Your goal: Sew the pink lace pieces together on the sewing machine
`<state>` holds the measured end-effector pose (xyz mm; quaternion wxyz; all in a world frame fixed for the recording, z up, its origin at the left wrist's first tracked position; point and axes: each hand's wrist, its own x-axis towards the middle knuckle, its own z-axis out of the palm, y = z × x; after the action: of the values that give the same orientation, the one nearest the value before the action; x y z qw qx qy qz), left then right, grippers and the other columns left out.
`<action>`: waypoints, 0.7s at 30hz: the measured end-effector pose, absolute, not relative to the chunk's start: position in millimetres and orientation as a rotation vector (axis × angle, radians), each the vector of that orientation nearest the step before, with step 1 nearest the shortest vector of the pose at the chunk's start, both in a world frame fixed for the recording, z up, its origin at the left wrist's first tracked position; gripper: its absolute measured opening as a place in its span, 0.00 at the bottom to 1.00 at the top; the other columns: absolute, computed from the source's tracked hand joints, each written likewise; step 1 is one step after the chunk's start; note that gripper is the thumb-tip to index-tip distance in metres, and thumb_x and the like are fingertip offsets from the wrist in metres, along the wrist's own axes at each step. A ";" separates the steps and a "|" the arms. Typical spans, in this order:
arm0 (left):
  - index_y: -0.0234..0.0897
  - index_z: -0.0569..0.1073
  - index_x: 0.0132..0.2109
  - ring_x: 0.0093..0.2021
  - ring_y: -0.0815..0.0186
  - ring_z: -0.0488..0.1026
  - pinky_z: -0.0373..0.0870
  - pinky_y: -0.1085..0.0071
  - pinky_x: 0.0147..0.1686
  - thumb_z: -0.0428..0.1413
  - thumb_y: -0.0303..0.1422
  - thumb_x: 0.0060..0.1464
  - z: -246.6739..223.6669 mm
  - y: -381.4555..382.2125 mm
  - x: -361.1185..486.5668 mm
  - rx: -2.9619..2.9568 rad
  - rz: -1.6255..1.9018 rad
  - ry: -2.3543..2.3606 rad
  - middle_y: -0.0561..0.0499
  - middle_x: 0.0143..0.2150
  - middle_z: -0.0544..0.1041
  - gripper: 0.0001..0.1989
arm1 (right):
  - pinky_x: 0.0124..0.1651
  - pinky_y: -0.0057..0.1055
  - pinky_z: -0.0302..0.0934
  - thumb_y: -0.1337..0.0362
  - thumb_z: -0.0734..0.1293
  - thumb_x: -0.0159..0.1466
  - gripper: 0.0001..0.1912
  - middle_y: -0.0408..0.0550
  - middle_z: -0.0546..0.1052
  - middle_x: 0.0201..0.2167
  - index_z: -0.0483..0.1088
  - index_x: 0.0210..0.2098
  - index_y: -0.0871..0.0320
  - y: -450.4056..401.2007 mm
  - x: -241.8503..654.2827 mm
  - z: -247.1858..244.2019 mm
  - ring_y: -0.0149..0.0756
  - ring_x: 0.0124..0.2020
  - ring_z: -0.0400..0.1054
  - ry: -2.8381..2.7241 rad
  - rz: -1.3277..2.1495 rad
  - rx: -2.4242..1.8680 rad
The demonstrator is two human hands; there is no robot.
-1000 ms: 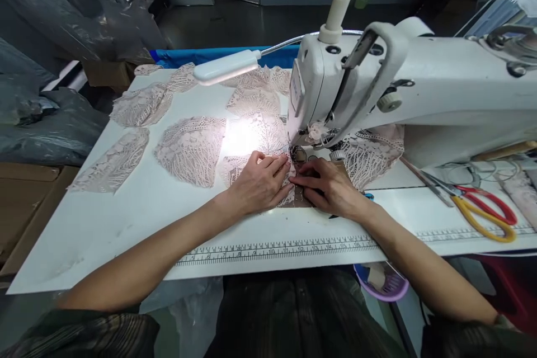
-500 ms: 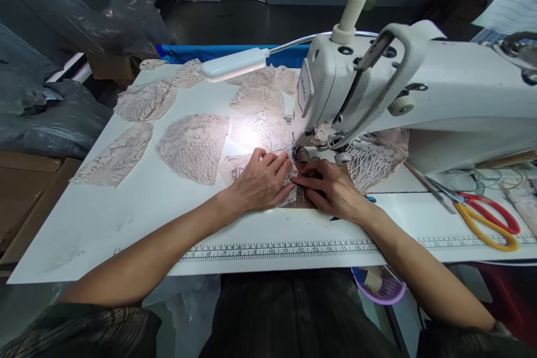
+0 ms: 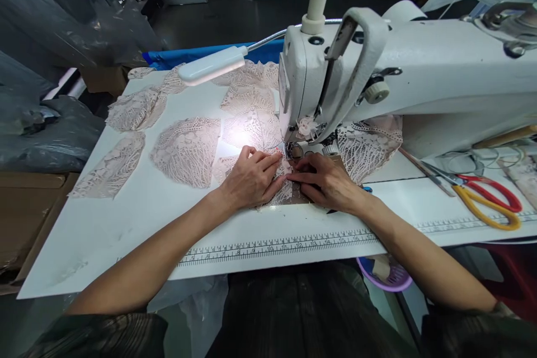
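A pale pink lace piece point(image 3: 285, 192) lies under the needle area of a white sewing machine point(image 3: 304, 81). My left hand point(image 3: 250, 178) rests on this lace, its fingers stretched out flat and the fingertips close to the presser foot. From the other side, my right hand point(image 3: 329, 181) has its thumb and fingers pinched together at the lace edge, just in front of the foot. The two hands nearly meet there. Needle and seam are too small or covered to make out. A lit lamp point(image 3: 213, 65) shines on the lace left of the machine.
Several cut lace pieces point(image 3: 187, 151) are spread over the white table point(image 3: 84, 235). More lace point(image 3: 369, 145) lies beneath the machine arm. Scissors with red and yellow handles point(image 3: 486, 207) are at the right. Below the front edge hangs a purple basket point(image 3: 392, 279).
The view has shifted slightly, so the machine and table appear moved left. Both hands keep nearly the same places on the lace beside the presser foot.
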<state>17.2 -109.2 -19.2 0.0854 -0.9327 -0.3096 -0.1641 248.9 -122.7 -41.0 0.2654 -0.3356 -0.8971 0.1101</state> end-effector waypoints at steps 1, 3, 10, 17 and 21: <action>0.30 0.75 0.49 0.45 0.55 0.74 0.63 0.55 0.44 0.48 0.37 0.65 -18.5 -108.5 17.1 -2.787 -0.491 -0.913 0.41 0.55 0.76 0.17 | 0.49 0.44 0.64 0.67 0.63 0.64 0.16 0.55 0.71 0.45 0.77 0.49 0.53 -122.5 249.0 -41.5 0.44 0.46 0.65 -2.425 0.304 -0.912; 0.30 0.75 0.46 0.45 0.54 0.74 0.62 0.53 0.45 0.48 0.37 0.64 -17.0 -107.1 16.8 -2.800 -0.482 -0.906 0.41 0.52 0.77 0.16 | 0.49 0.45 0.64 0.67 0.63 0.64 0.16 0.55 0.71 0.45 0.77 0.49 0.53 -122.4 249.0 -41.9 0.44 0.46 0.65 -2.430 0.322 -0.919; 0.32 0.73 0.51 0.48 0.51 0.73 0.61 0.52 0.43 0.50 0.42 0.64 -16.1 -107.6 15.3 -2.806 -0.465 -0.896 0.40 0.55 0.76 0.19 | 0.50 0.45 0.62 0.69 0.63 0.63 0.17 0.55 0.71 0.45 0.77 0.48 0.52 -123.4 248.3 -39.3 0.45 0.47 0.64 -2.402 0.366 -0.938; 0.35 0.74 0.51 0.50 0.52 0.73 0.63 0.52 0.46 0.51 0.38 0.64 -16.8 -109.5 14.7 -2.830 -0.436 -0.917 0.41 0.57 0.75 0.15 | 0.49 0.45 0.62 0.68 0.63 0.64 0.16 0.56 0.71 0.46 0.77 0.49 0.52 -124.0 248.3 -38.8 0.45 0.47 0.64 -2.393 0.413 -0.940; 0.33 0.74 0.50 0.48 0.54 0.73 0.63 0.54 0.45 0.50 0.37 0.65 -15.6 -111.0 15.1 -2.801 -0.401 -0.922 0.40 0.58 0.73 0.15 | 0.49 0.45 0.62 0.68 0.64 0.64 0.16 0.56 0.71 0.46 0.77 0.49 0.52 -124.6 248.1 -39.7 0.45 0.48 0.64 -2.397 0.411 -0.954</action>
<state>15.1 -111.0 -15.6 0.0829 -0.9380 -0.3087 -0.1342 248.1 -124.6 -39.7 0.2613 -0.3526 -0.8856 0.1520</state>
